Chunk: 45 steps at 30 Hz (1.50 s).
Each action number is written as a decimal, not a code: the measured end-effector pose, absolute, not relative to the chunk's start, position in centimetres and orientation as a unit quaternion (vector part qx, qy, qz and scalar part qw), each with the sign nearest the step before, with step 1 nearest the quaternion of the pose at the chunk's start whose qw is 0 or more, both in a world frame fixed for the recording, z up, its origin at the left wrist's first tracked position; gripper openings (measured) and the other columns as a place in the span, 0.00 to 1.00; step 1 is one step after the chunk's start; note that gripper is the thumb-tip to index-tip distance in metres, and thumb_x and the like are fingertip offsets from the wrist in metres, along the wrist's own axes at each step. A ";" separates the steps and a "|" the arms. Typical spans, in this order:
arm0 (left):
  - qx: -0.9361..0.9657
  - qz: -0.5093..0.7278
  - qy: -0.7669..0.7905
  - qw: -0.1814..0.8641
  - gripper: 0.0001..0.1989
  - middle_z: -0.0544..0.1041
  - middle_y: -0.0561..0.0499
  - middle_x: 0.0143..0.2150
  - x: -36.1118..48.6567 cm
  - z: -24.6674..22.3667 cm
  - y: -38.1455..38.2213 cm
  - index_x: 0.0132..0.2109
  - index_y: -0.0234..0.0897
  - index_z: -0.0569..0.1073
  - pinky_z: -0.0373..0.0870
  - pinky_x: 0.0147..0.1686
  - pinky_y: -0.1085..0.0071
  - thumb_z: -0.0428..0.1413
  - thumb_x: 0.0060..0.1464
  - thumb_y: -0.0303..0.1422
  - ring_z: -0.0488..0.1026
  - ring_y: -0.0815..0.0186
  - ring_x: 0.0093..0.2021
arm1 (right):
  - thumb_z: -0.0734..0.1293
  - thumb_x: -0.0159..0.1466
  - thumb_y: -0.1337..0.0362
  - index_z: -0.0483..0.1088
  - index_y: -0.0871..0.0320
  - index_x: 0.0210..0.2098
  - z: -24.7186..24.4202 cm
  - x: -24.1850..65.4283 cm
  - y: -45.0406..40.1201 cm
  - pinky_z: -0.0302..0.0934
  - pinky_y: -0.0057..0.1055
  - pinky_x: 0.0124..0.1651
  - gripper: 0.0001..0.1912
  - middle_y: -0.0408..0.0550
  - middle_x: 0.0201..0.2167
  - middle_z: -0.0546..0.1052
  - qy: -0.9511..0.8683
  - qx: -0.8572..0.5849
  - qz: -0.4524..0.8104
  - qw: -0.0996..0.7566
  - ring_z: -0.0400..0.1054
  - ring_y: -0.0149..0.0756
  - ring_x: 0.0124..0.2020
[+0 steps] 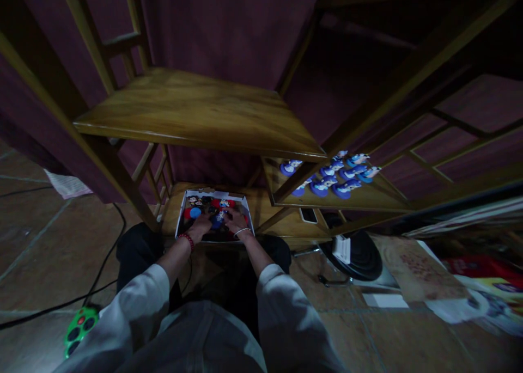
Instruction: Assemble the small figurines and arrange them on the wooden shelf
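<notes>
A shallow white-edged box (180, 220) sits on the low wooden shelf, with several small red, blue and black figures inside. My left hand (200, 226), with a red bead bracelet at the wrist, reaches into the box beside a round blue piece (195, 213). From the right, my right hand (236, 220), wearing a pale bracelet, reaches in near a blue-and-white figure (220, 216) between both hands. The fingers of both hands are small and dim, so any grip is unclear.
Several purple-and-white figures (323, 185) stand on a middle shelf at the right. Above the box is a wooden shelf board (196, 111). A phone-like dark object (308, 215) lies on the low shelf. A black round stool (362, 256) and a green object (80, 329) are on the floor.
</notes>
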<state>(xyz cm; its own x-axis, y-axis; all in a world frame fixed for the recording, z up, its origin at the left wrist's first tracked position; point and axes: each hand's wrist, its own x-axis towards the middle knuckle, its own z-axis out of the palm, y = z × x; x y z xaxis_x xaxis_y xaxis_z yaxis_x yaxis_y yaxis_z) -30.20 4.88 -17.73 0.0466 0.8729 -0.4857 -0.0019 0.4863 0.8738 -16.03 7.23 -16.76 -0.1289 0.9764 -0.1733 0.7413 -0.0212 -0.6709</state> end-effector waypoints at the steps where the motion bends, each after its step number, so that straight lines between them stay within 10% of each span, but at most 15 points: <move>1: 0.356 0.351 0.595 0.630 0.14 0.75 0.46 0.35 -30.2 -17.4 4.9 0.38 0.32 0.72 0.70 0.33 0.69 0.50 0.43 0.18 0.71 0.64 0.36 | 0.60 0.58 0.66 0.69 0.52 0.45 -16.7 -16.0 7.2 0.63 0.27 0.39 0.15 0.42 0.30 0.76 -0.679 -0.633 0.323 0.183 0.69 0.31 0.30; 45: 0.217 0.534 0.369 0.729 0.17 0.74 0.50 0.35 -30.2 -12.5 2.5 0.42 0.35 0.72 0.62 0.29 0.76 0.61 0.41 0.26 0.72 0.68 0.33 | 0.64 0.54 0.66 0.66 0.50 0.43 -11.8 -15.7 5.4 0.63 0.31 0.43 0.16 0.41 0.36 0.74 -0.670 -0.523 0.352 0.393 0.69 0.32 0.36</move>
